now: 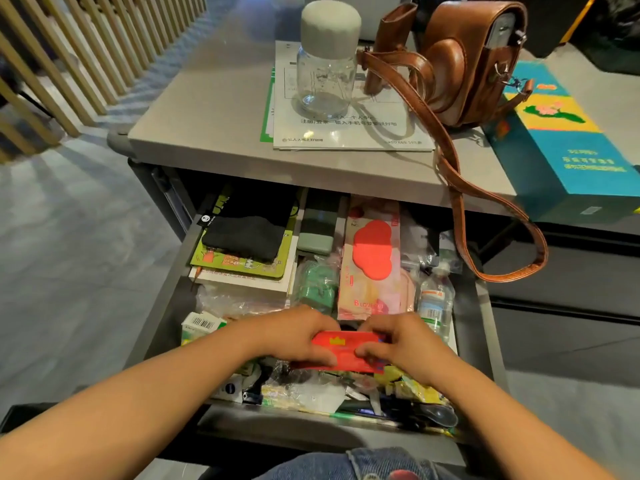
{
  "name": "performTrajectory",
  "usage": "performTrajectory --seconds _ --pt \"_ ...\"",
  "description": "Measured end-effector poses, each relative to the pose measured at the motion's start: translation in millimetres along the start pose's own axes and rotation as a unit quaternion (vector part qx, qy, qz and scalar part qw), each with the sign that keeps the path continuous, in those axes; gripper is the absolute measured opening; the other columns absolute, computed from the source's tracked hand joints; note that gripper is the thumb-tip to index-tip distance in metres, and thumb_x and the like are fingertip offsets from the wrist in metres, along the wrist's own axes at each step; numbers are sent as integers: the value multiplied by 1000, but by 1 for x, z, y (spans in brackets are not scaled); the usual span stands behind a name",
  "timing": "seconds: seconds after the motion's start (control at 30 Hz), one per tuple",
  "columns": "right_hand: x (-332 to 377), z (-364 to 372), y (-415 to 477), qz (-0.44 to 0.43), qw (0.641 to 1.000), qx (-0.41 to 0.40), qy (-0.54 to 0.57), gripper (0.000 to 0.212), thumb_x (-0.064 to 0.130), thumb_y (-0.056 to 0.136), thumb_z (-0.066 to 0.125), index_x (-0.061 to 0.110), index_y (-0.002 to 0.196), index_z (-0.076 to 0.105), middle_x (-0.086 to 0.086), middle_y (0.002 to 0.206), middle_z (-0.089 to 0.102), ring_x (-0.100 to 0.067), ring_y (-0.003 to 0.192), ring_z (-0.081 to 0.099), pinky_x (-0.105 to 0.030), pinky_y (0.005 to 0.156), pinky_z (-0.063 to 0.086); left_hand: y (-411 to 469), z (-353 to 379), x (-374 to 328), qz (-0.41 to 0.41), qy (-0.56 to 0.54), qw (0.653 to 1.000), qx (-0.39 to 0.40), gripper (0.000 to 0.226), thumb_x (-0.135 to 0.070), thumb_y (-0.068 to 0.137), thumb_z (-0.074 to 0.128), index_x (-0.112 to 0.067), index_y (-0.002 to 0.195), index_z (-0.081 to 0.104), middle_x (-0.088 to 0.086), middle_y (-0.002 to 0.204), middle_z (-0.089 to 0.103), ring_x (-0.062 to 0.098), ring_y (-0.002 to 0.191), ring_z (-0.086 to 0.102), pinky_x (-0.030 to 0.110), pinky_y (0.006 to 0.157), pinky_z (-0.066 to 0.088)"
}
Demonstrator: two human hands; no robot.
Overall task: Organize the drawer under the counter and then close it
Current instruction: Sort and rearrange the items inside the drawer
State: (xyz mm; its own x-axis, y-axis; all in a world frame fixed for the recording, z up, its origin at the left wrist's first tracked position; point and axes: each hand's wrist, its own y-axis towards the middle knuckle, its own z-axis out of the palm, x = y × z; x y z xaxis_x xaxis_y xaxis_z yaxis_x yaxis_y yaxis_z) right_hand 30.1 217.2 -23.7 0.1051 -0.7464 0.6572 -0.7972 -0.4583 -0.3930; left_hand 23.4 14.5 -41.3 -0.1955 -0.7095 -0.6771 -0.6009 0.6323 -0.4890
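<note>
The grey drawer (162,317) under the counter (214,109) stands pulled open and is full of clutter. A flat red packet (346,348) with a yellow crown mark is held over the drawer's front half. My left hand (294,336) grips its left end and my right hand (401,341) grips its right end. Behind the hands lie a stack of books under a black cloth (249,233), a green case (317,233), a pink packet with a red cloud shape (372,251) and a small clear bottle (434,303).
On the counter stand a clear bottle with a grey cap (327,64), some papers (349,133), a brown leather bag (464,60) whose strap (498,251) hangs over the drawer's right side, and a blue box (561,140). Wooden slats (69,53) line the left.
</note>
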Motion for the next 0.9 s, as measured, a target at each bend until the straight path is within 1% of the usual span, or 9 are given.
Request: performTrajectory --seconds 0.13,0.23,0.33,0.4,0.47,0.53,0.6,0.67,0.9 --pt "-6 -16 6 59 947 -185 258 8 4 77 72 6 74 64 -17 65 57 -21 56 51 -27 51 45 12 -6 -11 -3 -183 978 -96 14 -10 90 58 -22 95 53 -13 75 53 -9 56 51 8 54 40" --pt "-13 -22 21 85 903 -288 309 14 0 84 63 0 97 64 -18 78 62 -18 57 54 -30 53 47 31 -8 -27 -27 -240 952 -188 21 -2 88 56 -20 100 53 2 93 61 7 78 58 23 70 47" --pt "-15 -18 32 89 909 -342 221 35 4 91 52 13 125 55 -7 120 63 -15 100 60 -21 85 43 60 -4 -44 -80 -298 884 -352 42 -3 87 58 -16 125 46 6 117 59 15 96 56 26 77 46" --pt "-13 -14 37 70 927 -336 151 44 3 93 46 16 136 46 -6 133 54 -18 120 52 -11 89 32 75 -6 -53 -90 -341 840 -412 52 -2 87 59 -13 134 39 9 126 56 17 106 54 24 85 43" --pt "-14 -12 40 30 948 -305 85 51 -1 90 43 16 139 42 -7 139 49 -22 125 48 -14 93 32 89 -6 -54 -104 -278 855 -426 60 -8 89 57 -10 143 29 11 142 41 22 129 42 29 103 34" --pt "-20 -9 42 1 968 -252 -18 54 -1 88 43 14 141 38 -9 147 39 -25 134 37 -25 106 28 95 -2 -47 -131 -108 895 -412 64 -17 93 50 -12 148 19 9 156 16 24 144 13 34 118 11" --pt "-28 -4 45 8 976 -186 -116 55 8 92 44 14 145 29 -7 155 22 -25 143 18 -36 116 12 98 0 -37 -148 66 918 -363 60 -22 96 43 -19 149 17 5 159 6 24 146 -2 41 117 -6" --pt "-33 -1 48 30 977 -148 -153 56 17 96 40 19 148 20 -3 158 10 -23 146 3 -42 117 0 100 0 -30 -161 169 921 -311 54 -25 98 37 -22 149 18 2 159 8 25 146 -4 47 114 -12" --pt "-34 -5 51 46 975 -146 -164 59 22 98 38 19 150 10 -2 159 0 -25 146 -5 -44 116 -6 85 -23 -23 -131 164 946 -249 55 -42 99 15 -21 149 15 2 158 12 22 146 2 47 110 -21"
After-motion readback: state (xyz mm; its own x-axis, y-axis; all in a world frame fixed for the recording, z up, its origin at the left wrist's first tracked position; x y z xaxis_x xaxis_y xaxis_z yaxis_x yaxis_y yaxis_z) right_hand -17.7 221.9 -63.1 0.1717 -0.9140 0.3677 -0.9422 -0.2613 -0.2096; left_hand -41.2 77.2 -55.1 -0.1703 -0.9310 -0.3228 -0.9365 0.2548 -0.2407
